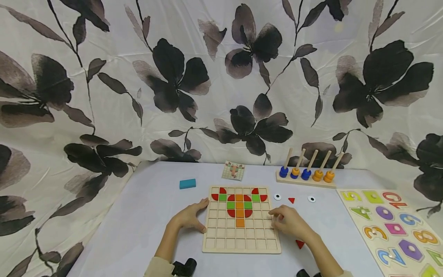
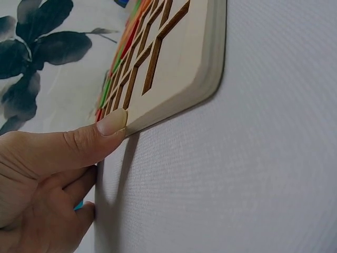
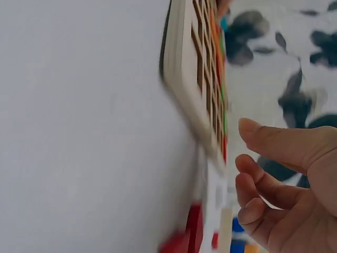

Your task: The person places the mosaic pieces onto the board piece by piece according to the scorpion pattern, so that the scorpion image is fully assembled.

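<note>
A square wooden grid board (image 1: 221, 246) lies on the table. Red quarter-round, green square and orange square tiles fill part of its upper middle, the orange tiles (image 1: 240, 213) forming a column. My left hand (image 1: 189, 216) rests against the board's left side, fingers spread, with the thumb (image 2: 113, 124) touching the edge near the front corner. My right hand (image 1: 290, 222) hovers at the board's right edge with loosely bent fingers. In the right wrist view, thumb and fingertips stand apart with nothing between them. A red triangle (image 1: 299, 244) lies beneath the right wrist.
Right of the board lie two white discs with dark centres (image 1: 277, 197) and a small red triangle (image 1: 292, 200). Behind it are a pattern card (image 1: 233, 171) and a blue block (image 1: 187, 184). A peg stand (image 1: 308, 183) with rings and a number puzzle (image 1: 384, 227) occupy the right side.
</note>
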A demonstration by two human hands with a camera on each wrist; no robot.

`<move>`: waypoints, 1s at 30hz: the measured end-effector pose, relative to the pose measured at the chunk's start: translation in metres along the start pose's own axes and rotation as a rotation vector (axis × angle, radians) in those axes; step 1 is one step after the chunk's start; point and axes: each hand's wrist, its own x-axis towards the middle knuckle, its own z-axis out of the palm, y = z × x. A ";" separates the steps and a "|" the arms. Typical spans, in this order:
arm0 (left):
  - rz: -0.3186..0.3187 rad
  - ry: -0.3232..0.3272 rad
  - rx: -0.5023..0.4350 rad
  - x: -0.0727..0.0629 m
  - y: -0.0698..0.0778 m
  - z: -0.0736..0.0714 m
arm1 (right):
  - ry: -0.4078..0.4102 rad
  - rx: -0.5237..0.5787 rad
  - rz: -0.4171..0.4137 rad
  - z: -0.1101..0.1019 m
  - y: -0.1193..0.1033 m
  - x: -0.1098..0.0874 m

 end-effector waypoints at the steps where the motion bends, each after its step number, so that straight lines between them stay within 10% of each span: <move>1: 0.000 0.000 -0.001 0.000 0.000 0.000 | 0.008 -0.003 0.030 -0.004 0.005 -0.005; 10: 0.018 -0.001 0.007 0.000 0.000 0.000 | -0.014 0.019 0.202 -0.028 0.038 -0.036; 30: 0.018 0.007 0.008 0.001 -0.001 0.001 | -0.068 0.099 0.143 -0.024 0.043 -0.039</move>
